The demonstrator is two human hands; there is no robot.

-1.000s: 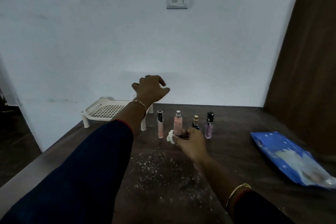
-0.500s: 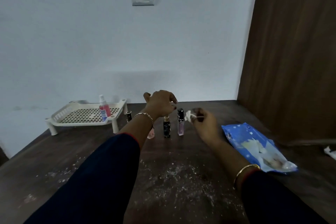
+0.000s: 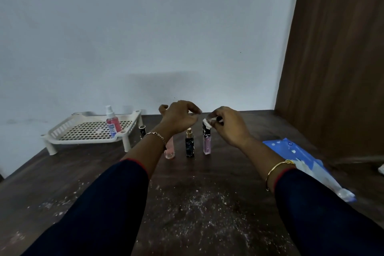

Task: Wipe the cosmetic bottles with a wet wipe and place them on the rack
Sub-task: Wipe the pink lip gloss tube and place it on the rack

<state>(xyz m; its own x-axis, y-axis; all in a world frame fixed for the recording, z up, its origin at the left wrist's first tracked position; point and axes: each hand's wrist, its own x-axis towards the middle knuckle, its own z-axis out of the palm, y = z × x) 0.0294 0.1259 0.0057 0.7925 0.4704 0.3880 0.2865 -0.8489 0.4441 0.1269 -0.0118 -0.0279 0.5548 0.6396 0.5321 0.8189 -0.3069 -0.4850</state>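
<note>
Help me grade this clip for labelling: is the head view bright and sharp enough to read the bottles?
Head view: dim, bluish light, no glare; the dark bottle and lilac bottle show as shapes, labels unreadable; the wet wipe stands out white; soft shadow on the wall; wide-angle bending slants the wooden panel.

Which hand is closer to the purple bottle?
Right. The right hand holds a wipe by the top of the purple bottle; the left hand hovers left of it.

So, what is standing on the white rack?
One pink spray bottle stands upright on the rack, near its right front corner. No other thing shows on its grid; only the small patch behind the bottle is covered.
</note>
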